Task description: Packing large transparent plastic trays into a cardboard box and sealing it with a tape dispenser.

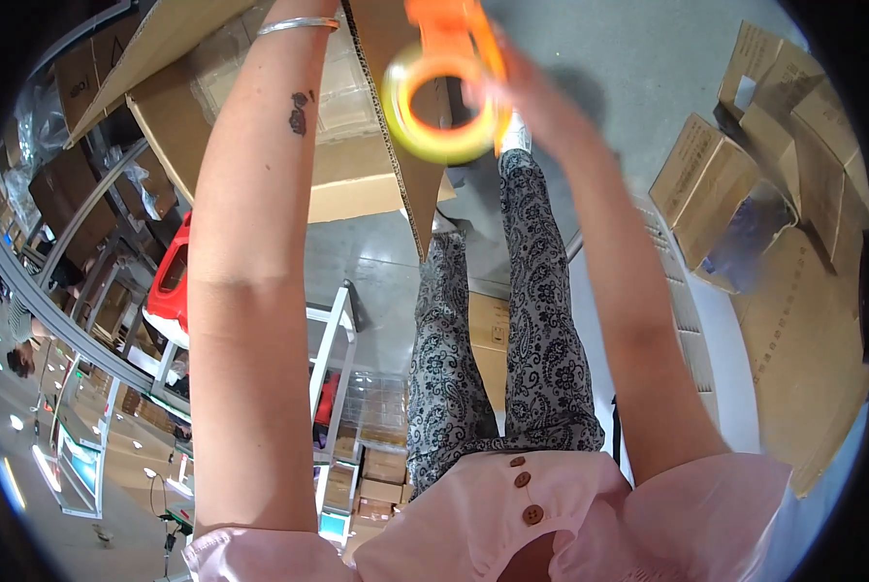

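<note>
In the head view, the right hand (517, 82) is raised near the top of the frame and is clenched around the orange plastic tape dispenser (454, 39). The dispenser carries a roll of yellowish clear packing tape (441, 105) on an orange hub. The roll hangs on the left side of the gripping fingers, just below the dispenser's handle part, so the tool sits to the left of and slightly above the palm. The picture is motion-blurred there, so finger detail is not readable.

The dispenser's long axis runs roughly up and down in the frame, from the roll at its lower end to the orange frame that leaves the picture at the top edge. The open ring of the roll faces the camera, showing its round hole.

The dispenser is right in front of the open brown corrugated cardboard box (357, 165), over the narrow raised flap (405, 175) that points down toward the person's legs.

The left forearm rises along the left side of the frame, wearing a thin silver bangle (299, 24) at the wrist and a small dark tattoo below it. The left hand itself is cut off by the top edge, so whether it grips anything cannot be told; the wrist lies against the box's upper left flap.

Flattened brown cardboard boxes (745, 184) lie on the grey floor (628, 58) at right. A red plastic object (171, 276) sits at the left, below the box.
</note>
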A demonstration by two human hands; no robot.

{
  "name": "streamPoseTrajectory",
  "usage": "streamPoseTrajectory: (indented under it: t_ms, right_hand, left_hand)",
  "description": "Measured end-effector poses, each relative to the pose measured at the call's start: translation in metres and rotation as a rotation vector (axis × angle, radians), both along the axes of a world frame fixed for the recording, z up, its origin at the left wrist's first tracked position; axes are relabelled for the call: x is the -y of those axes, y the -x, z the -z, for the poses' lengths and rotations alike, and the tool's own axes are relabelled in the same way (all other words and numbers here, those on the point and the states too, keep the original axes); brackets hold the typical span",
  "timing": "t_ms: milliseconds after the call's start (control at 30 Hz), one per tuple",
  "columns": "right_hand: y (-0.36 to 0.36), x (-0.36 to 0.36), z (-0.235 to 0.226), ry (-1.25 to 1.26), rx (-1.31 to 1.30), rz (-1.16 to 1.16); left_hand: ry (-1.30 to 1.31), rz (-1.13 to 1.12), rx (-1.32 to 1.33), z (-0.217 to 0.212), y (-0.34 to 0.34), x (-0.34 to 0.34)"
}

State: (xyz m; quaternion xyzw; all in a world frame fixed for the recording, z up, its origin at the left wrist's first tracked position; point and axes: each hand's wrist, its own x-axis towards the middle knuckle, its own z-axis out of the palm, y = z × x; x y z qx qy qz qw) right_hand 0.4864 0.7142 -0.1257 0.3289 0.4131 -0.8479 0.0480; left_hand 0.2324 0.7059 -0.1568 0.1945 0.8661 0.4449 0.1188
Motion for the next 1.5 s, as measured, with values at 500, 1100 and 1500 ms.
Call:
streamPoseTrajectory:
  t_ms: [500,1100,1500]
  right_hand:
    - [-0.210,0.240,-0.031,0.013,0.102,0.034]
    - [-0.203,0.259,-0.013,-0.012,0.001,-0.081]
    - [-0.209,0.260,-0.016,0.009,0.017,-0.063]
  left_hand:
    - [-0.068,0.213,-0.011,0.007,0.018,-0.015]
    - [0.639,2.380,-0.522,-0.091,-0.151,0.156]
    - [0.781,1.995,-1.187,-0.087,-0.002,-0.013]
